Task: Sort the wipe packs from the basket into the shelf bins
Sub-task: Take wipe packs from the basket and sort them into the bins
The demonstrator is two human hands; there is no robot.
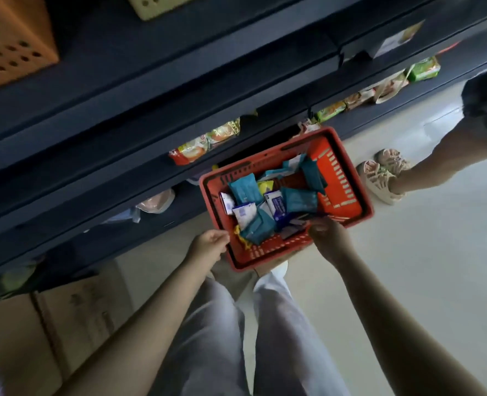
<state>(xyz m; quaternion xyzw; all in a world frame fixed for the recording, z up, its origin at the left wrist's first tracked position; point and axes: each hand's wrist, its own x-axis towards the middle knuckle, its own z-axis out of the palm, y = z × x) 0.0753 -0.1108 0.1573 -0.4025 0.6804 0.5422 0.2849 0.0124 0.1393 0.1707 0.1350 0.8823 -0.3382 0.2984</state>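
Head view, wipe packs (243, 190): teal and white, heaped loose in the red basket (338, 178) beneath the dark shelves (151, 110).
Left grip (208, 244): curled at the basket's near corner; whether it grasps anything, I cannot tell.
Right grip (326, 230): curled over the near rim beside the packs; hold equally unclear.
Handling: probably light, soft, slippery film; pinch one across its flat faces.
Room: basket walls hem the heap; open floor (422, 267) to the right, someone's sandalled feet (379, 178) nearby.

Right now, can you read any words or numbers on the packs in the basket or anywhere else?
No text reads clearly.
White-and-blue packs in the red basket: printed, too blurred.
Cardboard box: faint marks, unreadable.
Shelf packets: blurred too.
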